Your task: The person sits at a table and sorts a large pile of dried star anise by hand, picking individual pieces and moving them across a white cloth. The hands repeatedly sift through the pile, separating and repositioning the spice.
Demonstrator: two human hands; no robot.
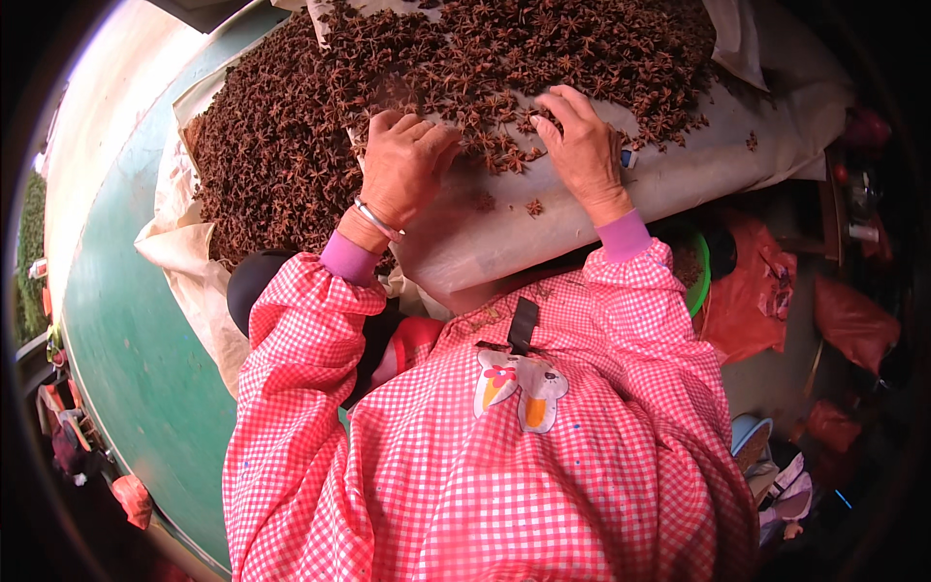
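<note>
Before me a large heap of dried star anise (pixel 284 138) spreads over a pale sheet (pixel 524 236). My left hand (pixel 411 164), with a silver bangle on its wrist, hovers at the near edge of the heap. Its fingers are curled, and their undersides are hidden, so whether they hold anything is unclear. Farther right, my right hand (pixel 582 153) has its thumb and fingers apart beside some loose pods at the heap's edge. Between the hands lie scattered star anise pods; one single pod (pixel 534 208) rests nearer to me on the sheet.
A small blue-and-white object (pixel 628 158) lies by my right wrist. To the right are a green-rimmed basin (pixel 700 273), red plastic bags (pixel 749 291) and a blue basin (pixel 749 435). Green floor (pixel 145 342) runs along the left, with an orange-red bag (pixel 132 500) at its edge.
</note>
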